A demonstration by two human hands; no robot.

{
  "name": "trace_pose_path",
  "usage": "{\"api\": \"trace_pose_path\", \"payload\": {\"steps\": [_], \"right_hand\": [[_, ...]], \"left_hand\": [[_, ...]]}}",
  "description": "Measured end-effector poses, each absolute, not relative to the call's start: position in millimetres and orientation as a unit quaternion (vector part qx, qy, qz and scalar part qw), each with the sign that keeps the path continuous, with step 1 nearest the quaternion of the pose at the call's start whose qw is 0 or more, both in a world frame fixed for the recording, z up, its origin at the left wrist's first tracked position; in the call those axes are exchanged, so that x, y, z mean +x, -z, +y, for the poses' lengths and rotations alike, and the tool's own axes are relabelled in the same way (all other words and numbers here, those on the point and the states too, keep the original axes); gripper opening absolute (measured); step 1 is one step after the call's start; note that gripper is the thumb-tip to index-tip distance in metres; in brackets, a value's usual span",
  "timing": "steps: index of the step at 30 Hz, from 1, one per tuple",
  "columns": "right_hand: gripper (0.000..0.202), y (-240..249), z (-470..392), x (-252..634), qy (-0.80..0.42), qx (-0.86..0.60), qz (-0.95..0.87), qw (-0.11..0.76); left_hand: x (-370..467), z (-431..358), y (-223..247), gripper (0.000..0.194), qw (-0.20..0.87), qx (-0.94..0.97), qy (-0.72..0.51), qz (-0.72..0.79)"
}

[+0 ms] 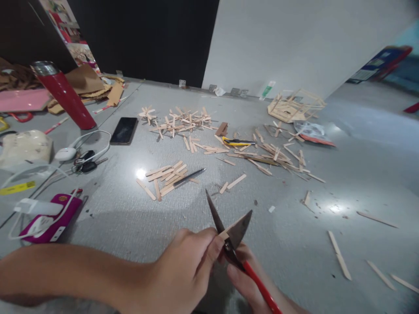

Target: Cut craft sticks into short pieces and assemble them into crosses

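My right hand (247, 283) is closed around the red handle of a pair of scissors (240, 229), low in the middle of the head view. The two dark blades stand apart, pointing away from me. My left hand (190, 261) pinches a wooden craft stick (231, 230), which lies between the blades close to the pivot. The lower part of the stick is hidden by my left fingers. Beyond the blades, a short cut piece (224, 187) and a longer stick (237, 181) rest on the grey table (183, 218).
Loose craft sticks (183, 122) lie in piles across the middle, with a black pen (190, 177) and a yellow cutter (238, 141). A stick frame (294, 108) stands at the back right. On the left are a red flask (67, 98), a phone (124, 131) and a purple power bank (54, 220).
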State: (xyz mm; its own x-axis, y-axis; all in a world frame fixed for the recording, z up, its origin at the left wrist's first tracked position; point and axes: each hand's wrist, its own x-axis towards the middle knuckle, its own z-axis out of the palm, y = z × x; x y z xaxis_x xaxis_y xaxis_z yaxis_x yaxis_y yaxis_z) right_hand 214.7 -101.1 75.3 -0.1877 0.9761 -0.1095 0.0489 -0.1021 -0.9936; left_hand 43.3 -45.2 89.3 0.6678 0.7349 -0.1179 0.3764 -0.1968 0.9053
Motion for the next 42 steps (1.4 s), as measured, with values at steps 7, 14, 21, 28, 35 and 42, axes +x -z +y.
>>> {"api": "trace_pose_path", "payload": {"steps": [7,14,21,28,35,42], "right_hand": [[0.048,-69,-108,217,-0.582,-0.495,-0.506,0.402],[0.044,-59,-114,216,-0.548,-0.525,-0.491,0.428],[0.045,-54,-113,215,-0.556,-0.511,-0.488,0.438],[0.043,-65,-106,213,-0.567,-0.485,-0.521,0.414],[0.045,-61,-107,216,-0.548,-0.483,-0.543,0.413],[0.057,-58,-106,227,-0.571,-0.454,-0.555,0.4]], "left_hand": [[41,-49,-84,0.044,0.503,0.764,-0.169,0.367],[42,-49,-86,0.046,0.51,0.764,-0.16,0.361],[41,-49,-88,0.05,0.501,0.768,-0.154,0.368],[43,-49,-89,0.049,0.512,0.768,-0.183,0.337],[43,-52,-89,0.055,0.491,0.775,-0.159,0.364],[41,-49,-96,0.061,0.477,0.78,-0.146,0.377]]}}
